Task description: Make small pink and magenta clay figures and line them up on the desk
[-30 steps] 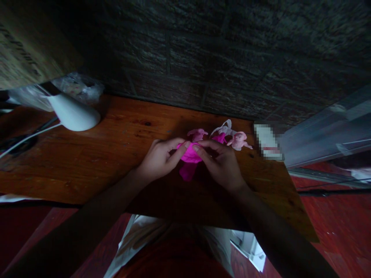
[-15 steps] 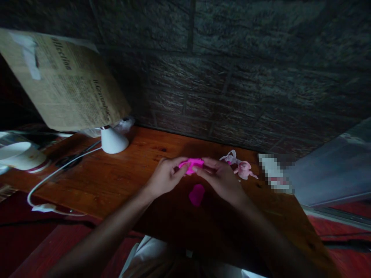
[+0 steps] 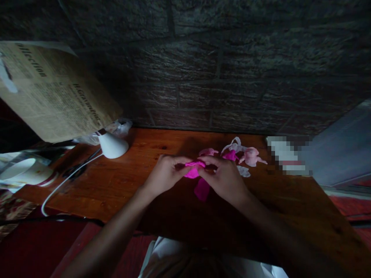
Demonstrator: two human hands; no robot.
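Note:
Above the wooden table, both my hands pinch one bright pink, soft, crinkled piece [image 3: 191, 173]; whether it is paper or cloth I cannot tell. My left hand [image 3: 165, 175] has thumb and fingers closed on its left side. Its right side is between the thumb and fingers of my right hand [image 3: 227, 179]. A darker magenta piece [image 3: 202, 190] lies on the table just below, close to my right thumb. Beyond my right hand lie a pale pink piece [image 3: 208, 151], a small magenta piece [image 3: 231, 155], a pink knotted-looking piece [image 3: 251, 156] and a whitish scrap [image 3: 244, 171].
A lamp with a newsprint-patterned shade [image 3: 60, 92] and white base [image 3: 113, 146] stands at the left, its cord [image 3: 66, 177] crossing the table [image 3: 116, 193]. Near it are dark-handled scissors [image 3: 75, 170] and a paper cup [image 3: 27, 172]. A blurred-out white object [image 3: 285, 154] lies at right. Behind is a stone wall [image 3: 197, 77].
The view has shifted, bringing more of the right-hand scraps into sight. Between my fingers the bright pink piece has turned; its upper edge now shows as a folded rim, with a part hanging below.

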